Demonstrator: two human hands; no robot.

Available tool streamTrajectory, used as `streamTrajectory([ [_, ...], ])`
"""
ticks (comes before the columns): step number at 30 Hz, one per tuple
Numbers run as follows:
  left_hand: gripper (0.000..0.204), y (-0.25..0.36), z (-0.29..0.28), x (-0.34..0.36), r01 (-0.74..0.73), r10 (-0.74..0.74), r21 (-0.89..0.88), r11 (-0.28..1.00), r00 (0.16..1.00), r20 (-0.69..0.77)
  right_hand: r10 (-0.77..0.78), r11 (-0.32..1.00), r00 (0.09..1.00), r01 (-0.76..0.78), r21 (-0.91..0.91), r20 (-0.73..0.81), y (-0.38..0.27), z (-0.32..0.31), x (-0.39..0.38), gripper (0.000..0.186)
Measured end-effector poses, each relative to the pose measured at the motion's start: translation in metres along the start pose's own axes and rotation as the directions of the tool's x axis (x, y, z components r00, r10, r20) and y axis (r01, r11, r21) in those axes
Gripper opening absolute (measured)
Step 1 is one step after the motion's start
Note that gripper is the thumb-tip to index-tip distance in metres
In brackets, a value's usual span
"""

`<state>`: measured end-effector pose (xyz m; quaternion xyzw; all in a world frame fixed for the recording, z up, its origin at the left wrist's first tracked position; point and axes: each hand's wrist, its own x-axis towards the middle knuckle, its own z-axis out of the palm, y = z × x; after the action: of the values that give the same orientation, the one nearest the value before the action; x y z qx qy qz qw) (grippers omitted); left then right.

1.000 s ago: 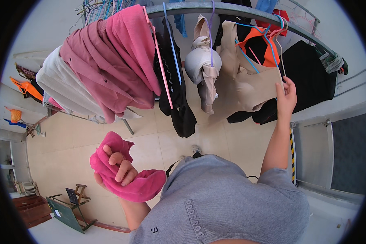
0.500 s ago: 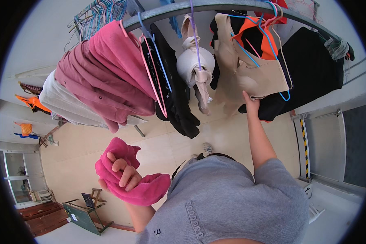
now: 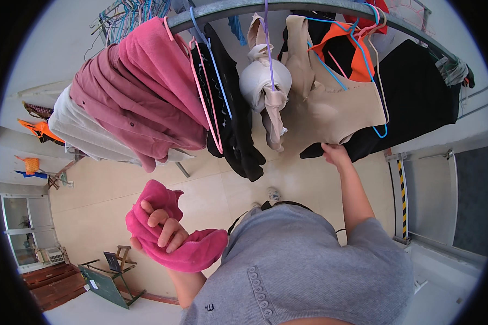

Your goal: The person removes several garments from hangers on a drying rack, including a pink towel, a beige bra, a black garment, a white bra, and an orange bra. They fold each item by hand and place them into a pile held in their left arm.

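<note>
My left hand (image 3: 167, 230) is closed around a bright pink cloth (image 3: 200, 252), held in front of my body on the left. Its folds hang over the fingers on both sides. Up to the right, my right hand (image 3: 337, 155) pinches the lower hem of a beige sleeveless top (image 3: 336, 111). That top hangs from a blue hanger (image 3: 380, 132) on the curved metal rail (image 3: 228, 10). Just behind the hem is a black garment (image 3: 412, 108). An orange and black garment (image 3: 359, 59) hangs against the top. My right fingertips are partly hidden by the hem.
Left along the rail hang a pink towel (image 3: 157, 70), a mauve shirt (image 3: 130, 114), black clothes (image 3: 238, 135) and a white bra (image 3: 265, 81) on a purple hanger. Bunched hangers (image 3: 130, 21) are at the upper left. A green folding table (image 3: 106, 284) stands lower left.
My right hand has moved slightly down, drawing the beige top's hem down and flatter. My left hand keeps the pink cloth in nearly the same place. The view has shifted a little.
</note>
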<state>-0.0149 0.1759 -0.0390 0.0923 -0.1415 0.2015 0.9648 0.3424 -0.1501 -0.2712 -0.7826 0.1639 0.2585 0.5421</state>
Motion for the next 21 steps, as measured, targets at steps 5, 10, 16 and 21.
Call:
streamTrajectory([
  [5,0.076,0.0,-0.008,-0.001,0.005,-0.005,-0.038,0.999,1.0,0.003,-0.541,0.823,0.82,0.562,0.085,-0.187,-0.022,-0.012,-0.09,0.029],
  [10,0.077,-0.004,-0.012,0.002,0.033,-0.032,-0.059,0.998,0.999,0.012,-0.711,0.649,0.637,0.758,0.071,-0.298,-0.05,-0.003,-0.109,0.046],
  [16,0.076,-0.006,-0.009,0.005,0.064,-0.063,-0.047,0.997,0.998,0.021,-0.693,0.612,0.697,0.705,0.359,-0.187,-0.067,0.019,-0.068,0.063],
  [21,0.075,-0.006,-0.005,-0.002,0.051,-0.051,-0.029,0.998,0.999,0.014,-0.675,0.721,0.726,0.687,0.092,-0.131,-0.093,0.008,-0.03,0.073],
])
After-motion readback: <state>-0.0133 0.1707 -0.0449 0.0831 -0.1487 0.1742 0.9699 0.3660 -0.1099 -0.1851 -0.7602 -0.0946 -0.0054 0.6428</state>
